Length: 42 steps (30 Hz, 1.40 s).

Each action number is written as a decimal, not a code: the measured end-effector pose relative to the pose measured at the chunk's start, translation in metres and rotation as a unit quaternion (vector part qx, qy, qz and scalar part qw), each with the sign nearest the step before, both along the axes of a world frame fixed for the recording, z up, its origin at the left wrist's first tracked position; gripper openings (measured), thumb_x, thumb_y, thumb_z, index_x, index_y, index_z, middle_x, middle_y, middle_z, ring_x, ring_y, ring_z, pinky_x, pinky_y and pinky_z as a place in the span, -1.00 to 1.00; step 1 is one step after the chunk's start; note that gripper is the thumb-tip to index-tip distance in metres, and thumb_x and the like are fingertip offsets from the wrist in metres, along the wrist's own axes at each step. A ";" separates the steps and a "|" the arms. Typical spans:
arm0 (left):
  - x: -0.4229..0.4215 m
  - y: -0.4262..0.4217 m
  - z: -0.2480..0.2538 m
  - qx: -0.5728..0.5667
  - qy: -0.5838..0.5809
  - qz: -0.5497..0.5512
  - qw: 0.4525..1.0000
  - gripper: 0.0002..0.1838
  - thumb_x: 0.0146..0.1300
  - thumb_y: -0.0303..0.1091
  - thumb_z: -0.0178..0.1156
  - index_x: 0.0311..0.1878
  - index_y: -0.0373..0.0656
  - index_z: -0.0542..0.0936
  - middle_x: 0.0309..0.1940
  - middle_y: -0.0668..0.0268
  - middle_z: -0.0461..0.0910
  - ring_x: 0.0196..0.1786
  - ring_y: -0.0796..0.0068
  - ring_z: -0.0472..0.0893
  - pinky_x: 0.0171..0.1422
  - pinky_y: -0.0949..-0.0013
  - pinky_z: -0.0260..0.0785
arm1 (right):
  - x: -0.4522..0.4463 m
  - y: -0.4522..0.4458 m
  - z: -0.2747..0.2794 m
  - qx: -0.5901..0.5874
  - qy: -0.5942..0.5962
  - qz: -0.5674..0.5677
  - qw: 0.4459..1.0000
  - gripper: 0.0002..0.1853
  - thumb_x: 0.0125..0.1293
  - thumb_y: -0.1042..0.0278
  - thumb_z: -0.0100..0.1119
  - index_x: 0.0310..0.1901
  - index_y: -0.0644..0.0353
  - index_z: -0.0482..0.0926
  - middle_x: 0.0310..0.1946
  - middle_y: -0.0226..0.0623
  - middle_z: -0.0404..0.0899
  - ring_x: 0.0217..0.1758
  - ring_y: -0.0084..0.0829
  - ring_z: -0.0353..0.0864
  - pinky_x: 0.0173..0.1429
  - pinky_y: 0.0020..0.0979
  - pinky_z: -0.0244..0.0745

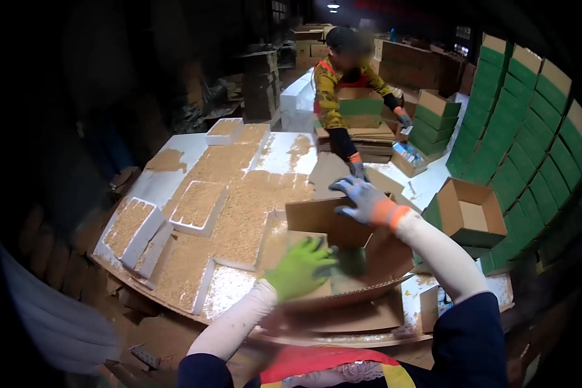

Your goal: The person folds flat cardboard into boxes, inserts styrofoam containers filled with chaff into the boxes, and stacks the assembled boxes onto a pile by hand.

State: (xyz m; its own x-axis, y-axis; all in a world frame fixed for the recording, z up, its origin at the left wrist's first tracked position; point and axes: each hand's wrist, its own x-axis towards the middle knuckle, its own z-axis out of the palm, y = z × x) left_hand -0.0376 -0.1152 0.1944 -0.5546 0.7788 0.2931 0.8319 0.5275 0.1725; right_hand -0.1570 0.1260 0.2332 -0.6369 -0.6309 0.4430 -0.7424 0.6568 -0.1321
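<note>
A brown cardboard box (326,299) with raised flaps stands in front of me at the near edge of the table. My left hand (301,268), in a lime-green glove, reaches over its left side with fingers stretched out over the cardboard. At the far side, my right hand (368,202), in a grey glove with an orange cuff, is at the top edge of an upright flap (323,218), fingers spread. Something green shows inside the box, partly hidden by my left hand and the walls.
Tan granular material (239,200) covers much of the table, with white trays (200,223) of it to the left. A co-worker (343,84) reaches across opposite me. Green-and-brown boxes (498,142) are stacked at right, near an open box (472,213).
</note>
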 end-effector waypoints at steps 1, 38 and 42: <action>-0.015 -0.001 -0.015 0.079 0.083 0.033 0.993 -0.67 0.12 -0.27 0.28 -0.01 -0.04 0.66 0.18 0.28 0.55 0.23 0.09 0.45 0.41 -0.06 0.22 | 0.016 0.023 0.016 -0.022 0.072 -0.031 0.997 -0.42 0.23 -0.02 0.34 0.18 0.15 0.49 -0.04 -0.06 0.60 0.06 -0.07 0.61 0.18 -0.11 0.46; 0.052 0.011 0.002 0.248 0.100 0.241 0.933 0.07 0.06 0.14 0.45 0.45 -0.38 0.22 0.10 -0.16 0.56 0.01 -0.04 0.66 0.06 0.24 0.55 | 0.145 0.116 -0.023 -0.495 -0.672 -0.063 0.546 -0.14 0.38 -0.31 0.05 0.51 0.11 0.11 0.37 0.00 0.36 0.29 0.12 0.51 0.23 0.17 0.53; 0.038 -0.028 -0.056 0.553 -0.227 0.182 0.780 0.01 0.20 0.02 0.37 0.52 -0.34 0.10 0.22 -0.21 0.48 0.10 -0.11 0.62 0.16 0.13 0.51 | 0.205 0.129 -0.164 -0.303 -0.503 -0.146 0.796 -0.13 0.31 -0.15 0.20 0.49 0.18 0.14 0.41 0.00 0.31 0.47 0.00 0.28 0.46 0.06 0.25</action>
State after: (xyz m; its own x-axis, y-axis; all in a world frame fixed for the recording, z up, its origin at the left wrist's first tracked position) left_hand 0.0005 -0.1433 0.1387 -0.9229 -0.0459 0.3822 0.3810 0.0334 0.9240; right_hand 0.0480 0.2549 0.0690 -0.9420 -0.2552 -0.2181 0.1127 0.3717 -0.9215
